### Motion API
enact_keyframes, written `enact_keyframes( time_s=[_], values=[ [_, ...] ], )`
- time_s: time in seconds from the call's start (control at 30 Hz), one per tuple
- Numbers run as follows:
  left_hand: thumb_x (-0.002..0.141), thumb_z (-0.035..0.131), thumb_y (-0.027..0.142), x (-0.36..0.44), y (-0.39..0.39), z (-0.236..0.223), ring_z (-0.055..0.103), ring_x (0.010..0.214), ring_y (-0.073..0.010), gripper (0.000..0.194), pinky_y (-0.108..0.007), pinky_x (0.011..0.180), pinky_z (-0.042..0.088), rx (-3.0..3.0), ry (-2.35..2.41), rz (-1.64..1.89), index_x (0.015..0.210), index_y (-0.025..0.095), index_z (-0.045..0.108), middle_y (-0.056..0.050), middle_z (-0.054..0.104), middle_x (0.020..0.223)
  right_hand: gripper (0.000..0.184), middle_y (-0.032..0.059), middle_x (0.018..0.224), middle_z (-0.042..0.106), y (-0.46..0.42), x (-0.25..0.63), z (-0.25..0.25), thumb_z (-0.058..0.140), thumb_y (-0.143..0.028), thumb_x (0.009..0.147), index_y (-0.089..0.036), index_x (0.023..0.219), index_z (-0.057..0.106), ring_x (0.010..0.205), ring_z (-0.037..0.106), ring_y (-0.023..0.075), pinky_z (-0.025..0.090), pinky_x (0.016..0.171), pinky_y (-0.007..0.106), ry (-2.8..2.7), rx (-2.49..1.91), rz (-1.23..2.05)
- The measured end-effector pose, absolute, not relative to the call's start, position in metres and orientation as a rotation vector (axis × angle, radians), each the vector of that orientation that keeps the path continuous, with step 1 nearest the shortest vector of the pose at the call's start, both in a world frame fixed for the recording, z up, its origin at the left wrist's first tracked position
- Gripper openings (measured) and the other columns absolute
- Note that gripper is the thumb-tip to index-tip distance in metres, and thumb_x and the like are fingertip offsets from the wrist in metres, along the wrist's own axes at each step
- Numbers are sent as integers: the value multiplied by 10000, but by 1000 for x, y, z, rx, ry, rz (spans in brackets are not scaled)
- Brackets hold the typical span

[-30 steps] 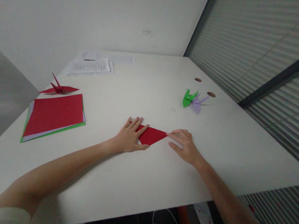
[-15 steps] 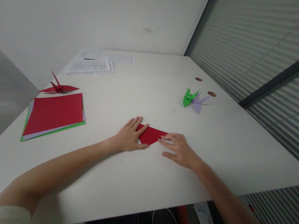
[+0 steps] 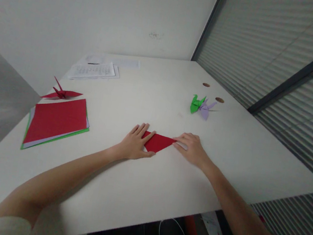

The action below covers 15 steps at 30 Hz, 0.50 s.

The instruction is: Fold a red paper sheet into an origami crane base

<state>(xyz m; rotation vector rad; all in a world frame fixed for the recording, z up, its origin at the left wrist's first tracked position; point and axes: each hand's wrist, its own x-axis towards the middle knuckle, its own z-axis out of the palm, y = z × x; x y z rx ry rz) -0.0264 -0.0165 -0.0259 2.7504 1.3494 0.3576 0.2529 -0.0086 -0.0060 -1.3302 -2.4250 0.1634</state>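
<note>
A folded piece of red paper (image 3: 158, 142) lies flat on the white table in front of me, tapering to a point on its right. My left hand (image 3: 136, 143) rests spread over its left end, fingers apart, covering that part. At the pointed right tip, my right hand (image 3: 190, 148) has thumb and fingertips closed on the paper's corner.
On the left lies a stack of red, lilac and green sheets (image 3: 57, 120), with a red paper crane (image 3: 62, 93) behind it. Printed papers (image 3: 93, 70) sit further back. A green crane (image 3: 196, 104) and a lilac crane (image 3: 205, 110) stand at the right, near two round table holes.
My right hand has moved slightly up and right along the red paper, its spread fingers now drawn together at the right tip. My left hand has stayed in place.
</note>
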Motion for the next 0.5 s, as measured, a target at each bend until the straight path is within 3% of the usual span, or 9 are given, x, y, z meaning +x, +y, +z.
enact_keyframes(
  time_s=[0.17,0.3,0.5],
  values=[
    [844,462,711,-29,-17,-25,186,1462,-362,865,-528,1176,163,2732,1321,380,1494,155,327,-185,237,1573,319,108,1106,667,10,213,23,644,-422,855,-217,1087,721,978,625,271,428,875,406,-2501,-1541,332],
    [905,429,630,-30,-17,-24,178,1468,-342,767,-555,1180,107,2711,1301,424,1488,141,328,-178,281,1559,245,103,1008,666,15,191,14,696,-385,815,-223,993,736,918,621,258,447,844,389,-2478,-1536,440],
    [850,576,582,-28,-17,-26,186,1462,-358,768,-592,1169,78,2623,1342,507,1466,176,361,-167,325,1541,176,50,925,613,13,191,-15,765,-249,727,-211,877,682,893,576,206,442,875,383,-2223,-1397,539]
  ],
)
